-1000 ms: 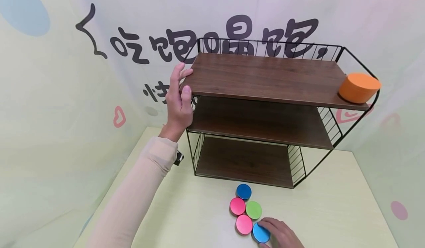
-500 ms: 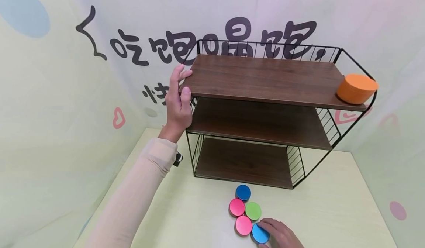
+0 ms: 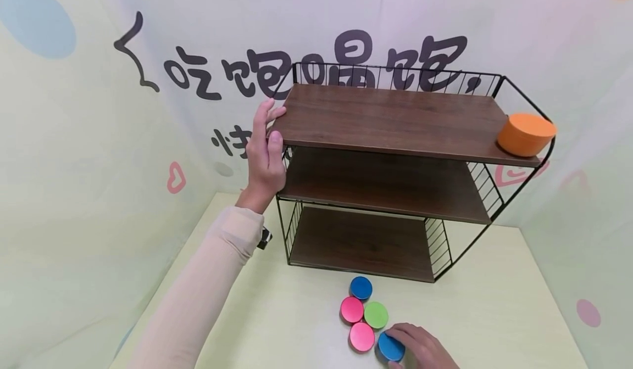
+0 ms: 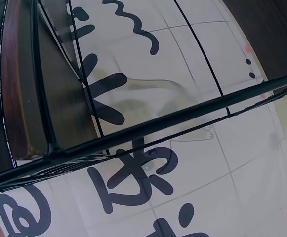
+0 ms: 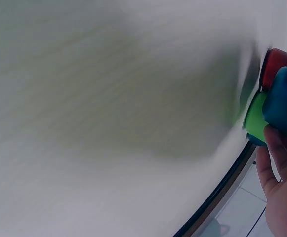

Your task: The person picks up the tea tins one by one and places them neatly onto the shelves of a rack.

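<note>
In the head view a three-tier wire shelf rack (image 3: 386, 122) with dark wood boards stands on the table. My left hand (image 3: 265, 160) grips its upper left side, the thumb at the front corner of the top board. Low in the head view, my right hand (image 3: 422, 347) pinches a light blue round tin (image 3: 391, 347). In the right wrist view, fingers touch this blue tin (image 5: 284, 101) near a green one. Beside it on the table sit two pink tins (image 3: 362, 336), a green tin (image 3: 376, 315) and a dark blue tin (image 3: 361, 288).
An orange round tin (image 3: 526, 134) stands at the right end of the top board. Thin black wire rails (image 4: 192, 111) edge the rack's sides. A printed cloth wall (image 3: 188, 248) surrounds the pale table (image 3: 494, 297).
The light blue tin in my right hand has separated slightly from the pink tin and appears a little raised. My left hand keeps its place on the rack. The view has shifted slightly.
</note>
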Action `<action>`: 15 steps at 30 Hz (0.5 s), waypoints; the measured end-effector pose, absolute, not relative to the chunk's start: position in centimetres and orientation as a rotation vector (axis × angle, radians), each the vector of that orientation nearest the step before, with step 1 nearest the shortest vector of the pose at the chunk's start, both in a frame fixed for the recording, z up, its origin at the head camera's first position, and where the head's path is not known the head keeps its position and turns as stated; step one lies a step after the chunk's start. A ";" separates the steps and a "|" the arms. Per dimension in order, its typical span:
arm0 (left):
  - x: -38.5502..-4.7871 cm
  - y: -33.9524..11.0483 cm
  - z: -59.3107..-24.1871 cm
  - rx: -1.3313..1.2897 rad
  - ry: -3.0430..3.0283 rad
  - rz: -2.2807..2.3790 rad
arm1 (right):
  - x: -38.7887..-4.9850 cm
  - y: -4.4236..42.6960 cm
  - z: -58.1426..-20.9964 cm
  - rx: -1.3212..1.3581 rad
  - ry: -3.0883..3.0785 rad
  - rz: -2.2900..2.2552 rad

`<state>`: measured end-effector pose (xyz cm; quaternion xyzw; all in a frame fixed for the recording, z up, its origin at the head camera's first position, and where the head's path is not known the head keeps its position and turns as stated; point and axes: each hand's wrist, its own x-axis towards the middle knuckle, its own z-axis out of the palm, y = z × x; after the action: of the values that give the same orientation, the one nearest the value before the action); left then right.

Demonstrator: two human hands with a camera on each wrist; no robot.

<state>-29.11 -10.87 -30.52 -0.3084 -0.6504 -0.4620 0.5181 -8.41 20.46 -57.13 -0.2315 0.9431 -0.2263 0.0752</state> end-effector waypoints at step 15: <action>-29.0 -11.0 -30.5 -0.744 -1.566 -1.125 | -9.5 21.8 -55.8 -0.795 2.987 -0.673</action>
<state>-29.01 -11.04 -30.52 -0.3092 -0.6510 -0.4675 0.5120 -9.54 21.83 -55.79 -0.2513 0.9442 -0.2129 -0.0109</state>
